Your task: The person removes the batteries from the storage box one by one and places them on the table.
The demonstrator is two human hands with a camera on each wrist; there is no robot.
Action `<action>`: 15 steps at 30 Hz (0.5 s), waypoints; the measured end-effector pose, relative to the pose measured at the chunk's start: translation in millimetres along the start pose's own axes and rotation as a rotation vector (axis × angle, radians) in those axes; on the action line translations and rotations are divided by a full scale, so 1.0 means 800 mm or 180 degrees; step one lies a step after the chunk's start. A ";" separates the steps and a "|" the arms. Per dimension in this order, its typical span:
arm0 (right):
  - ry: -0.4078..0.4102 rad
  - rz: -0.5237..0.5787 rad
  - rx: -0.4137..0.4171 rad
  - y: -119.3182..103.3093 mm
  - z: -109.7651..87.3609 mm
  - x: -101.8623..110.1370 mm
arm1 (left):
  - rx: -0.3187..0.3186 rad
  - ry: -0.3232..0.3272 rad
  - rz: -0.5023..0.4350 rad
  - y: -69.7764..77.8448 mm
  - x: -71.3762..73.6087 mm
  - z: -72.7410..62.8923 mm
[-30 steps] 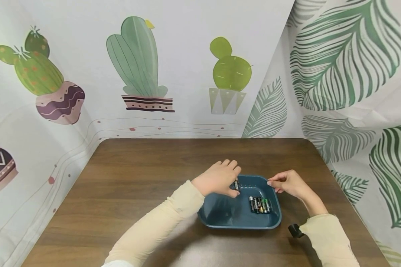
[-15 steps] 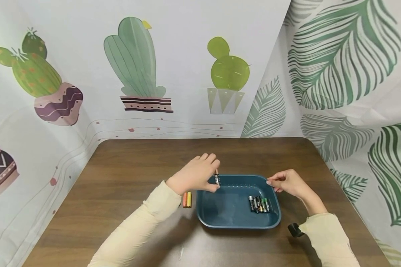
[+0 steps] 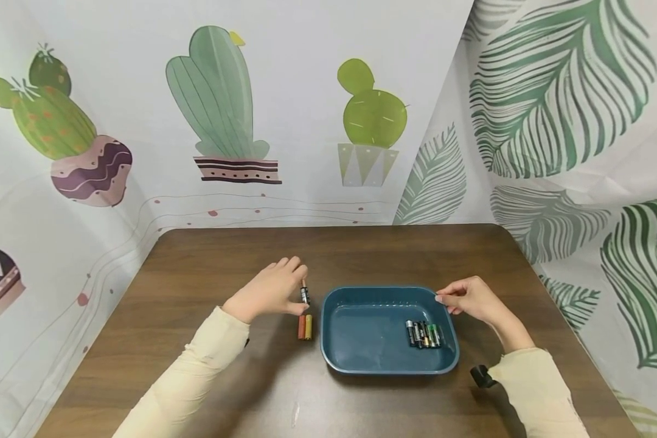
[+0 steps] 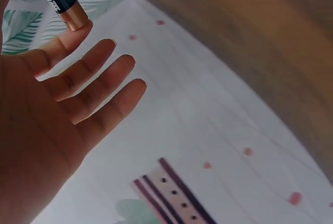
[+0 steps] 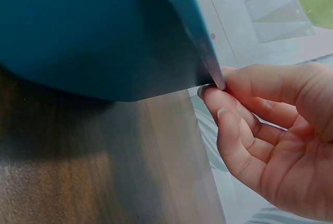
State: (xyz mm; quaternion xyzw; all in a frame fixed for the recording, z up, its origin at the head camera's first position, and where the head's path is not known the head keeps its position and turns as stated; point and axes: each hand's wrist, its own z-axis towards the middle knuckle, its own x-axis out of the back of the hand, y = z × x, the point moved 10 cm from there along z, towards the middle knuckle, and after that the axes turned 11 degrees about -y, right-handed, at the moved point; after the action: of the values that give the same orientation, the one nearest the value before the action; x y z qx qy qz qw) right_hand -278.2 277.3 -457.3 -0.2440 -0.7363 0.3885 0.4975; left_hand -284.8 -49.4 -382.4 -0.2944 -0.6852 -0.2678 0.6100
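My left hand (image 3: 271, 290) pinches a black battery with a copper end (image 4: 63, 5) between thumb and index finger, its other fingers spread. It is left of the blue tray (image 3: 356, 364), just above two batteries (image 3: 305, 327), one reddish and one yellow, that lie side by side on the table. With thumb and fingertips my right hand (image 3: 471, 299) grips the tray's rim at the far right corner; the right wrist view shows that rim (image 5: 210, 60) between the fingers. Inside the tray, toward the right, several batteries (image 3: 423, 334) lie in a row.
The brown wooden table (image 3: 224, 255) extends around the tray, with its back edge against a white cloth (image 3: 301, 73) printed with cacti and leaves. A black band piece (image 3: 482, 376) sits at the right sleeve.
My left hand has moved left with the battery, from over the tray to beside it. The reddish and yellow batteries have come into view. My right hand stays on the rim.
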 end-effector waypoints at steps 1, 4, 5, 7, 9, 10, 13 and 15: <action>0.0003 -0.0009 -0.0002 0.000 0.000 0.000 | 0.0000 -0.0010 -0.0020 -0.003 -0.004 -0.004; 0.0003 -0.0030 0.0003 -0.002 0.000 0.001 | 0.0002 -0.0067 -0.0026 -0.011 -0.019 -0.012; 0.0000 -0.0031 0.0005 -0.002 0.000 0.001 | 0.0008 -0.0082 -0.0042 -0.014 -0.024 -0.015; -0.0008 -0.0024 0.0009 -0.002 0.000 0.000 | 0.0020 -0.0142 -0.0073 -0.018 -0.036 -0.018; -0.0013 -0.0016 0.0010 -0.002 0.000 0.000 | 0.0020 -0.0220 -0.0096 -0.020 -0.049 -0.020; -0.0014 -0.0013 0.0009 -0.002 0.000 0.000 | 0.0013 -0.0258 -0.0114 -0.021 -0.055 -0.020; -0.0008 -0.0012 -0.0001 -0.002 0.000 0.000 | -0.0053 -0.0351 -0.0162 -0.019 -0.073 -0.021; -0.0006 -0.0012 -0.0008 -0.002 0.000 0.000 | -0.0088 -0.0393 -0.0173 -0.018 -0.083 -0.022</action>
State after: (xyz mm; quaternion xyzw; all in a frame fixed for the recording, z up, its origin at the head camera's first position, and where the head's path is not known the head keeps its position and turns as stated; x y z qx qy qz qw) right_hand -278.1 276.4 -456.4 -0.2428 -0.7377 0.3869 0.4972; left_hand -278.2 -77.3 -446.6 -0.3001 -0.7255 -0.2750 0.5549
